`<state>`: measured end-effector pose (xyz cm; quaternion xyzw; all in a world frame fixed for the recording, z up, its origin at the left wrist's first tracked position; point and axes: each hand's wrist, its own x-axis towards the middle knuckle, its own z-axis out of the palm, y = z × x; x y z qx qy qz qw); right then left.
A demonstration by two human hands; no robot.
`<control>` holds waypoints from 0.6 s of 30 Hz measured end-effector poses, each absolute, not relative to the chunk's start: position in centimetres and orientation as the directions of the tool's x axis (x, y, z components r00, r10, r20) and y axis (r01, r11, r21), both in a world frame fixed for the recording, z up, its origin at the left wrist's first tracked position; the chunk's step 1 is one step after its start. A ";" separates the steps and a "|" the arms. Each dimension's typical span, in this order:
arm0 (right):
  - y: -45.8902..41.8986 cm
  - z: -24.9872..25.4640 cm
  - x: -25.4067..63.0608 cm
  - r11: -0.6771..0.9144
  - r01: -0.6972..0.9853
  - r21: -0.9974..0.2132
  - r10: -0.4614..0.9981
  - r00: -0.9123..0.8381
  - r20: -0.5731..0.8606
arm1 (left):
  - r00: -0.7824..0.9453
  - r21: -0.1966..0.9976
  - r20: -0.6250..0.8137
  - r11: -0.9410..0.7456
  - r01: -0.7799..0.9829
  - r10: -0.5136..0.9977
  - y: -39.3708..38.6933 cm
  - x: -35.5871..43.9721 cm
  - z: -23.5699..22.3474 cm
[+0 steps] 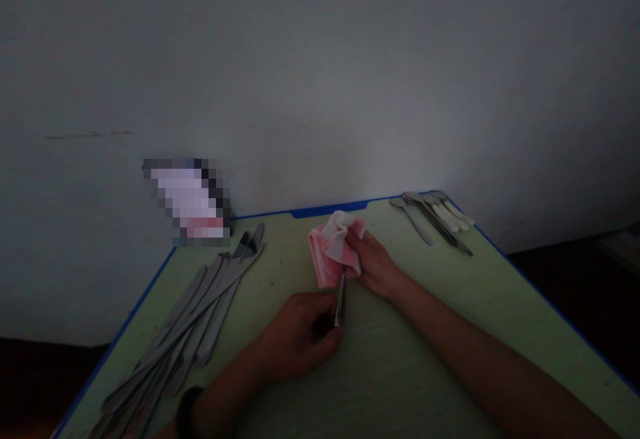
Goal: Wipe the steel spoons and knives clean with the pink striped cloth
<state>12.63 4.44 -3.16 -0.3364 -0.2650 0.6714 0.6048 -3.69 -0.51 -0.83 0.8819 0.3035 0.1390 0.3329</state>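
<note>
My left hand is closed on the handle of a metal piece of cutlery over the middle of the table. A pink and white cloth is wrapped around the far end of that piece, so its kind is hidden. Gripping the cloth from the right side is my right hand, its fingers partly covered by the folds.
Left of my hands lies a loose pile of table knives. Several spoons, some white-handled, lie at the far right of the green, blue-edged table. A pixelated object leans against the wall behind.
</note>
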 end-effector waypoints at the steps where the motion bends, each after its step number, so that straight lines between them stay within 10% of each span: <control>1: 4.4 -3.2 12.7 -0.132 -0.625 -0.769 0.990 -0.048 -0.131 | 0.777 0.671 0.043 -0.594 0.443 0.628 -0.5 -3.7 -0.8; 18: 4.5 -3.4 12.8 -0.131 -0.624 -0.770 0.991 -0.096 -0.091 | 0.722 0.680 0.021 -0.539 0.497 0.692 -0.6 -3.7 -1.3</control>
